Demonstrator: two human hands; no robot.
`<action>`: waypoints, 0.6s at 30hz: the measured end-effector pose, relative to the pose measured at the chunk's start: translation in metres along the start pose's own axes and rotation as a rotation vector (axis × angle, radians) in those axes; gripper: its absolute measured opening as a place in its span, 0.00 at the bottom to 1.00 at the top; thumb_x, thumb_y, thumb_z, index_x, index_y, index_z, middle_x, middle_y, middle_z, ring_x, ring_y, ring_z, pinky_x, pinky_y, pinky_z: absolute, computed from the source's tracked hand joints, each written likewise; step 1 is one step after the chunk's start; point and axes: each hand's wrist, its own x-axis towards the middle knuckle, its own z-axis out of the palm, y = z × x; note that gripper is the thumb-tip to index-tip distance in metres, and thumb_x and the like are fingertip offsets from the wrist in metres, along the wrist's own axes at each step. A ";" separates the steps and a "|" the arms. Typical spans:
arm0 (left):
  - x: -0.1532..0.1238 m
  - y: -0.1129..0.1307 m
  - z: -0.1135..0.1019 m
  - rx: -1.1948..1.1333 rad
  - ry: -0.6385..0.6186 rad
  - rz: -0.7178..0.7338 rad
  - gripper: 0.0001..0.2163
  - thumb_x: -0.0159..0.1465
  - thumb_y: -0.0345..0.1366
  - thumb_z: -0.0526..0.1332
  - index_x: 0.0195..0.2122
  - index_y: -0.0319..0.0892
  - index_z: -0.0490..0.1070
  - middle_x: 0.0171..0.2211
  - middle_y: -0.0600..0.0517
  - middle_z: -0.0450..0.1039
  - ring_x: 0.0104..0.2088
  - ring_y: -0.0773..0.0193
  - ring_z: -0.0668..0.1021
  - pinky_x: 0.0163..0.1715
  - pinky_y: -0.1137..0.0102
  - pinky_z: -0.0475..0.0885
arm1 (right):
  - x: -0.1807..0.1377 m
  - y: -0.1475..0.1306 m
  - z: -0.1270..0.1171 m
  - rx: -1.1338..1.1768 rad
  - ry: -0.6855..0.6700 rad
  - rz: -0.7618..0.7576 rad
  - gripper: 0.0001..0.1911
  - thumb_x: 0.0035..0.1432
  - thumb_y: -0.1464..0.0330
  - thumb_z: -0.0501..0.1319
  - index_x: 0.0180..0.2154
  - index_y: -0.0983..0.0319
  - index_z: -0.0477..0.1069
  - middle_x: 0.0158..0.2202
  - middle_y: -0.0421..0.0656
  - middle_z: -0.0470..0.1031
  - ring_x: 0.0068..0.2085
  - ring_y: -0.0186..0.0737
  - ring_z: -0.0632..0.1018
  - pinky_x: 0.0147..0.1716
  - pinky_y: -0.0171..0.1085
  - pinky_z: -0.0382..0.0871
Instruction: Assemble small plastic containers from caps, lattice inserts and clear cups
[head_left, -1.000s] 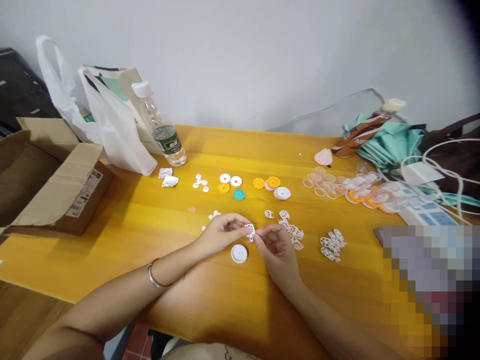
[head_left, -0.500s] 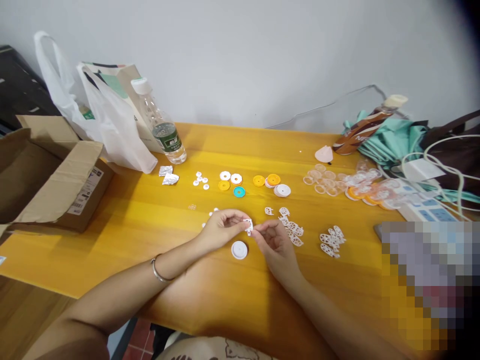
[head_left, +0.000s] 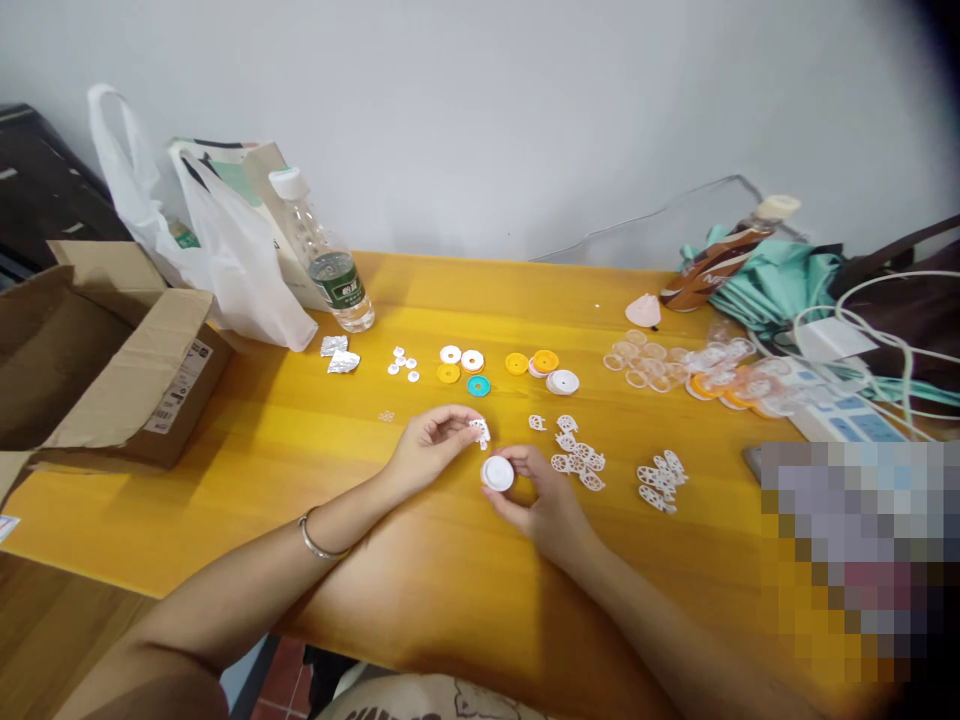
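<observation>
Presently, left hand [head_left: 429, 450] pinches white openwork piece [head_left: 480, 431] — right hand [head_left: 553, 505] grips white round disc [head_left: 498, 474], just rightward, nearer the body (apparently apart)

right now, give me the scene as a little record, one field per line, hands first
left hand: pinches a small white openwork piece
right hand: holds a round white part by its edge
beside right hand: cluster of loose openwork pieces
beyond hands: teal disc, yellow disc, foil pieces
table left: open cardboard box, white plastic bag, water bottle
table right: clear round pieces, brown-labelled bottle
</observation>
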 end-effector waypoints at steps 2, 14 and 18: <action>-0.001 -0.001 0.003 0.005 -0.005 0.032 0.09 0.55 0.36 0.64 0.34 0.37 0.72 0.30 0.51 0.75 0.31 0.70 0.75 0.36 0.75 0.70 | 0.003 0.002 -0.001 0.118 0.060 0.080 0.14 0.49 0.68 0.63 0.38 0.60 0.63 0.33 0.42 0.72 0.34 0.38 0.74 0.36 0.39 0.69; -0.005 -0.005 0.013 0.082 0.031 0.168 0.08 0.56 0.35 0.63 0.36 0.38 0.73 0.34 0.49 0.76 0.34 0.68 0.77 0.40 0.73 0.72 | 0.010 -0.001 -0.003 0.450 0.090 0.292 0.18 0.41 0.65 0.69 0.37 0.61 0.71 0.27 0.39 0.75 0.29 0.35 0.74 0.32 0.35 0.70; -0.006 -0.007 0.015 0.135 0.029 0.212 0.08 0.57 0.35 0.62 0.36 0.38 0.73 0.34 0.49 0.76 0.34 0.67 0.76 0.40 0.71 0.72 | 0.010 -0.003 -0.003 0.512 0.067 0.341 0.20 0.40 0.67 0.69 0.39 0.61 0.72 0.26 0.38 0.75 0.27 0.33 0.73 0.30 0.34 0.69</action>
